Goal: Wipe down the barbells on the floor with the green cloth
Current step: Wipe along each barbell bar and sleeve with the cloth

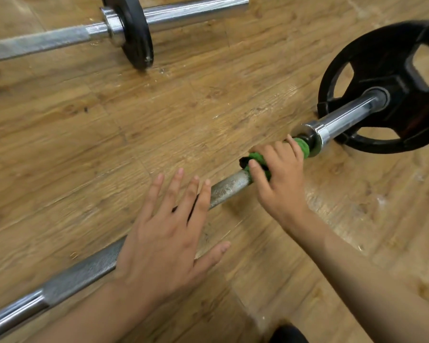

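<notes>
- Right hand fingers curled round green cloth, wrapped on near barbell shaft, just short of the collar beyond the fingertips.
- Left hand fingers straight, spread, over the shaft behind the cloth; contact unclear.
- Risk: knuckles jam against collar; bar rolls if unbraced.
- Far barbell lies well beyond both hands' fingertips.

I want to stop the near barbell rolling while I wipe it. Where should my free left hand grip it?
Probably the knurled shaft beside the left hand, taken from above. Its rough texture should resist slipping, and that stretch lies away from the right hand with the green cloth.
</notes>
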Tool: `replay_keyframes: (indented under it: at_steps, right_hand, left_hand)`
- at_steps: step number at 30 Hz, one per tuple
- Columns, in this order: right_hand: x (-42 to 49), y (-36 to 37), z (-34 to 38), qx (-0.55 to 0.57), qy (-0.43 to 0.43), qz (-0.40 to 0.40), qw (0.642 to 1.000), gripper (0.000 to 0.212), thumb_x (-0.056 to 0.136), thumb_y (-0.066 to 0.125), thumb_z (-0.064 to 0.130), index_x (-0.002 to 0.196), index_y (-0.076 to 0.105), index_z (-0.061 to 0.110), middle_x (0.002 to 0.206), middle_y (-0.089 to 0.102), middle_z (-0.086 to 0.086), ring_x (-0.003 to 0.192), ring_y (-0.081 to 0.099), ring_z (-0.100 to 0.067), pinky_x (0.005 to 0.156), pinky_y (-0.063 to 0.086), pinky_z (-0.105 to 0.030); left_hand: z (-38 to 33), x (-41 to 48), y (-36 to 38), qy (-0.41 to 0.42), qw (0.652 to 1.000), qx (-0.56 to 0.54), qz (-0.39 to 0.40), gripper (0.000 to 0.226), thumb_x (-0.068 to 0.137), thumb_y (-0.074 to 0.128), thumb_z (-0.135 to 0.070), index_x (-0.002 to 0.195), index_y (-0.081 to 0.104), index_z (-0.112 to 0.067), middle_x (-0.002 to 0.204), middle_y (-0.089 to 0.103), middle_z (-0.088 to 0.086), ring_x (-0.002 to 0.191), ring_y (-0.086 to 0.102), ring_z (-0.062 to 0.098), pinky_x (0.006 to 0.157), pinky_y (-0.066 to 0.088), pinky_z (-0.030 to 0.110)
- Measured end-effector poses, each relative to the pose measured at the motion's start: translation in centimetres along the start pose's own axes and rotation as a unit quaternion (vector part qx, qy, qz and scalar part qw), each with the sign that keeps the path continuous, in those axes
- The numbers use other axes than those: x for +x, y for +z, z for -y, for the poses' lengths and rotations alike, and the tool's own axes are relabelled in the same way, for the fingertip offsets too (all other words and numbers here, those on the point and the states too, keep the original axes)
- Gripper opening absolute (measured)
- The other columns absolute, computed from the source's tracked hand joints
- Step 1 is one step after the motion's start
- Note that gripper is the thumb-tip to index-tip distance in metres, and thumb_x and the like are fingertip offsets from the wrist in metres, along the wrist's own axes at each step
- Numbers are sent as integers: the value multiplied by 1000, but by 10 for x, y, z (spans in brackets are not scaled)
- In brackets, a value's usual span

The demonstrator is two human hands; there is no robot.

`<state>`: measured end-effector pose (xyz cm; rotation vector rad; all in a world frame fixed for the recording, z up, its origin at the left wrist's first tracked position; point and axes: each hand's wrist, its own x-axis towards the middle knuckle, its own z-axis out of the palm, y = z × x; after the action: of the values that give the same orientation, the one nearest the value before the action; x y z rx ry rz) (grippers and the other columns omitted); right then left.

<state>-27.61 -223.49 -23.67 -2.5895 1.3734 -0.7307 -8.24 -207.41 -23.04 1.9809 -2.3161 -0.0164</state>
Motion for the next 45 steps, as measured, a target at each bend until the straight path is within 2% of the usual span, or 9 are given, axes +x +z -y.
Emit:
replay_keyframes:
  at_steps: [7, 12, 18, 23, 27, 32, 36, 42, 45]
  right_hand:
    - [-5, 17, 43, -2, -226, 88, 970, 45, 110, 40, 40, 120, 71, 9, 109, 66, -11, 93, 60, -32, 91, 46, -46]
    - [11, -2, 21, -21, -113, 95, 989, 44, 110, 38, 37, 121, 65, 5, 102, 59, -13, 90, 56, -34, 83, 44, -49]
    - [39, -14, 26, -11, -185, 128, 974, 33, 108, 43, 39, 122, 56, 12, 102, 56, -10, 88, 50, -27, 75, 44, -47]
    - [58, 1, 16, 8, -142, 38, 989, 35, 94, 58, 42, 116, 58, 15, 95, 51, -10, 89, 49, -28, 73, 39, -44]
    - [76, -20, -10, 59, -199, -41, 977, 27, 93, 61, 31, 113, 57, 13, 91, 53, -15, 88, 47, -28, 73, 38, -42]
    - [101, -64, -73, 117, -136, -134, 975, 26, 91, 59, 22, 105, 64, 1, 90, 52, -18, 85, 48, -33, 71, 40, -46]
    - [93, -39, -104, 75, -78, -41, 993, 32, 88, 56, 38, 102, 70, 12, 92, 48, -4, 91, 47, -30, 76, 26, -36]
    - [72, -15, -114, 80, -83, -39, 993, 33, 93, 59, 41, 106, 73, 15, 132, 61, -15, 113, 53, -34, 101, 36, -45]
    - [74, -11, -113, 130, -55, -85, 986, 37, 100, 58, 45, 109, 73, 12, 137, 58, -16, 114, 52, -32, 96, 39, -46]
  left_hand:
    - [11, 7, 1, -30, 999, -29, -5, 98, 107, 14, -68, 151, 38, 16, 153, 47, 33, 150, 39, 42, 125, 19, 56]
    - [18, 11, -1, -28, 999, -39, -1, 95, 106, 19, -69, 155, 35, 12, 152, 50, 29, 150, 40, 40, 125, 18, 55]
    - [21, 14, 3, -44, 997, -59, -26, 93, 105, 24, -69, 152, 40, 10, 148, 55, 27, 145, 47, 41, 120, 24, 58]
    - [19, 22, 4, -78, 996, -34, -18, 94, 104, 24, -71, 153, 42, 7, 148, 55, 25, 145, 47, 40, 121, 22, 55]
    - [9, 42, -1, -135, 990, -34, 2, 92, 105, 22, -72, 154, 43, 3, 154, 51, 22, 148, 44, 39, 119, 19, 52]
    - [-4, 88, -18, -64, 997, 36, 11, 91, 107, 18, -70, 156, 39, 3, 158, 46, 22, 150, 40, 37, 120, 19, 47]
    - [-13, 121, -33, -45, 995, 78, 52, 92, 107, 15, -70, 158, 35, 3, 161, 41, 21, 153, 35, 36, 121, 19, 47]
    - [-29, 151, -49, -17, 987, 85, 137, 95, 100, 9, -80, 168, -5, -15, 174, 11, 11, 161, 11, 28, 127, 5, 42]
    - [-36, 164, -53, 10, 981, 98, 165, 98, 98, 11, -84, 166, -15, -19, 175, 1, 8, 162, 3, 25, 129, 6, 42]
